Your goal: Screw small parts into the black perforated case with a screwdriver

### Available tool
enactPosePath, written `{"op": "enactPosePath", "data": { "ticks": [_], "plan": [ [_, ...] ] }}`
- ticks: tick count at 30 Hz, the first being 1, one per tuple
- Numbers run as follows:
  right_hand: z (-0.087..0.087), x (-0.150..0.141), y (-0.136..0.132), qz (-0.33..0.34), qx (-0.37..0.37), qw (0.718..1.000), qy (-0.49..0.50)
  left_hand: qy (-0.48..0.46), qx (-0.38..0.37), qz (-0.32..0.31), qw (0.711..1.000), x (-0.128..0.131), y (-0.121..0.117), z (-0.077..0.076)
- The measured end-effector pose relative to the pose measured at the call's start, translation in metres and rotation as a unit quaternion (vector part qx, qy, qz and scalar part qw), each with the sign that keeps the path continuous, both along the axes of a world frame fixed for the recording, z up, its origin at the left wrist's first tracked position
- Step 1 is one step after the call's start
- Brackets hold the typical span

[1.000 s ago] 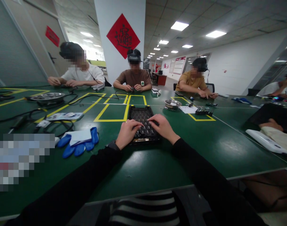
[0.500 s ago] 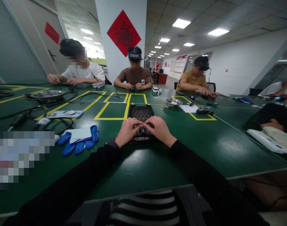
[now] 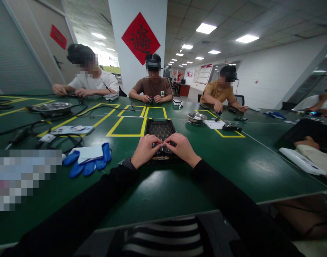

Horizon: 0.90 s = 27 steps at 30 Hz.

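A black compartment tray (image 3: 160, 129) lies flat on the green table (image 3: 163, 185) straight in front of me. My left hand (image 3: 145, 150) and my right hand (image 3: 182, 148) hover over its near end, fingertips pinched and meeting in the middle. Whatever they pinch is too small to make out. Both arms wear black sleeves, and a watch sits on my left wrist.
White gloves with blue fingertips (image 3: 89, 160) lie to the left, beside black cables (image 3: 45, 128) and a metal dish (image 3: 52, 106). A small steel bowl (image 3: 197, 117) and paper sit at the right. Three people work at the far edge; another person's arm (image 3: 312, 144) rests at right.
My hands drew together from resting apart on the tray until their fingertips met over its near end. The person in yellow has lifted a hand.
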State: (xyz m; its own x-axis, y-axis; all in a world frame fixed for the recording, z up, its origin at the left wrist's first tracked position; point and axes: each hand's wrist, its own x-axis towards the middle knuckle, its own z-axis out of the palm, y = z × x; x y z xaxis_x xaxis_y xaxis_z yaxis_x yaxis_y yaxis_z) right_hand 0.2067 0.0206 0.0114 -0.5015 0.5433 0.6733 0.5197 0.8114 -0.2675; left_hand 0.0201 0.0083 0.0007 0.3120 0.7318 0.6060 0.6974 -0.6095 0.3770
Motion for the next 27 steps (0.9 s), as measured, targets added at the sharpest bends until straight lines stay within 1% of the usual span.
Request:
{"op": "enactPosePath", "data": {
  "ticks": [3,8,11,17,19,22,24,27],
  "plan": [
    [0.001,0.002,0.000,0.012,-0.005,1.000,0.001,0.000,0.004,-0.001,1.000,0.000,0.000,0.000],
    [0.002,0.002,-0.001,0.009,-0.002,1.000,-0.013,0.005,0.007,0.004,1.000,0.000,-0.001,0.000],
    [0.000,0.002,0.000,0.007,0.000,1.000,-0.030,0.010,0.005,0.008,1.000,0.001,-0.002,0.001],
    [-0.003,0.003,0.004,0.018,-0.010,1.000,-0.019,0.010,0.011,0.008,1.000,0.000,-0.002,-0.001],
    [-0.002,0.003,0.004,0.020,-0.011,1.000,-0.018,0.010,0.013,0.007,1.000,0.000,-0.002,-0.001],
    [0.006,0.009,0.004,0.026,-0.014,0.999,-0.020,0.003,0.014,0.003,1.000,0.000,-0.002,0.000],
    [0.013,0.015,0.004,0.038,-0.032,0.999,-0.008,-0.005,0.007,0.001,1.000,0.001,-0.003,0.002],
    [0.018,0.024,0.005,0.069,-0.100,0.992,-0.018,-0.016,-0.006,0.005,1.000,0.001,-0.005,0.004]
  ]
}}
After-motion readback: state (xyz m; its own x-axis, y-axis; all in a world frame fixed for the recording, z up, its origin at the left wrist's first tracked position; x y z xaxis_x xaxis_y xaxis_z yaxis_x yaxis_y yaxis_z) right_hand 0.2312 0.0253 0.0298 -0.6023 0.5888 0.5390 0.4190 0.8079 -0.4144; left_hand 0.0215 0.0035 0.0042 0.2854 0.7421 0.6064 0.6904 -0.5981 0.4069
